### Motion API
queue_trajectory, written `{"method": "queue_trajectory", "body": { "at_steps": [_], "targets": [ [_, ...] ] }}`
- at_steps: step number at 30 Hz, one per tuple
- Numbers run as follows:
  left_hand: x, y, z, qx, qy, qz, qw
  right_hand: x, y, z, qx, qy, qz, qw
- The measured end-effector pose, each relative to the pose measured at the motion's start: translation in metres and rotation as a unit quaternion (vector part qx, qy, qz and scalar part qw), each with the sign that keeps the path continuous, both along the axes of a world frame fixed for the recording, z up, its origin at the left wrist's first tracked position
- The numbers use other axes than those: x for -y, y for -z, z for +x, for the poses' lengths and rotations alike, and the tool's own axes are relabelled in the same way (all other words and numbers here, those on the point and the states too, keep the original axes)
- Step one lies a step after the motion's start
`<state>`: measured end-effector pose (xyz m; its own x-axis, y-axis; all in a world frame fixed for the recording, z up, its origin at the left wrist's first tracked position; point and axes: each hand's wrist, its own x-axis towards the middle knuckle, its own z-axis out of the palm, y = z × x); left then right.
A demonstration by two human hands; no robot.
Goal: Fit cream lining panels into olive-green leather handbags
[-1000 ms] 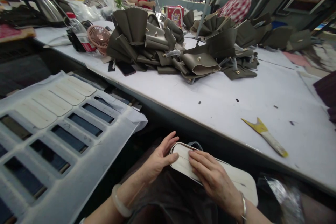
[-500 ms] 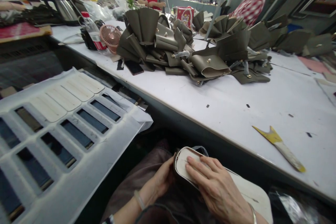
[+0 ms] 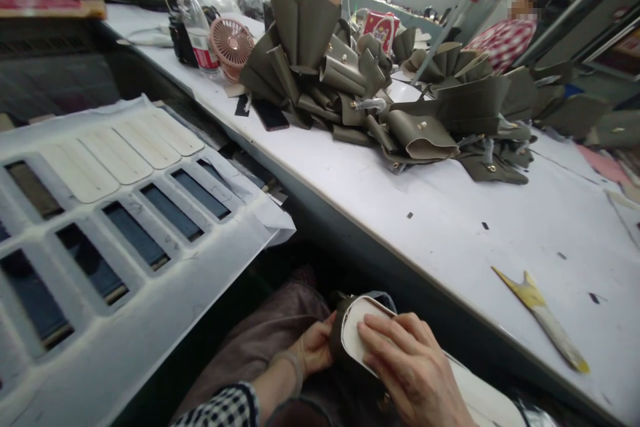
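You seem to be at the pressing step, seating the white panel (image 3: 355,328) against the olive bag body (image 3: 339,337) — over your lap (image 3: 250,360), beside the worktable (image 3: 320,177). Your right hand (image 3: 415,360) lays its fingers nearly flat, close together, on the panel; your left hand (image 3: 315,345) curls at the rounded end — whether it pinches, I can't tell. Next likely calls for even pressure along the rim.

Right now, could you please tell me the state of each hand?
Left hand: closed on the dark piece at its rounded end.
Right hand: open, fingers resting across the white panel.
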<state>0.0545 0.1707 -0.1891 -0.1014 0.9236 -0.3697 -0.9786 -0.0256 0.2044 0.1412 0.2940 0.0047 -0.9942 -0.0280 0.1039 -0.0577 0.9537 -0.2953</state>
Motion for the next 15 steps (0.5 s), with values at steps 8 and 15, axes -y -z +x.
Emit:
{"method": "queue_trajectory", "body": {
  "at_steps": [8,15],
  "targets": [
    [-0.0030,0.0013,0.0125,0.037,0.066,0.061,0.995,-0.0029,0.0035,-0.0048,-0.014,-0.005,-0.006,1.000],
    [-0.0085,-0.0053,0.0059,0.027,0.045,0.046,0.998,-0.0041,0.0035,-0.0060,-0.033,-0.018,0.018,0.999]
  ]
}}
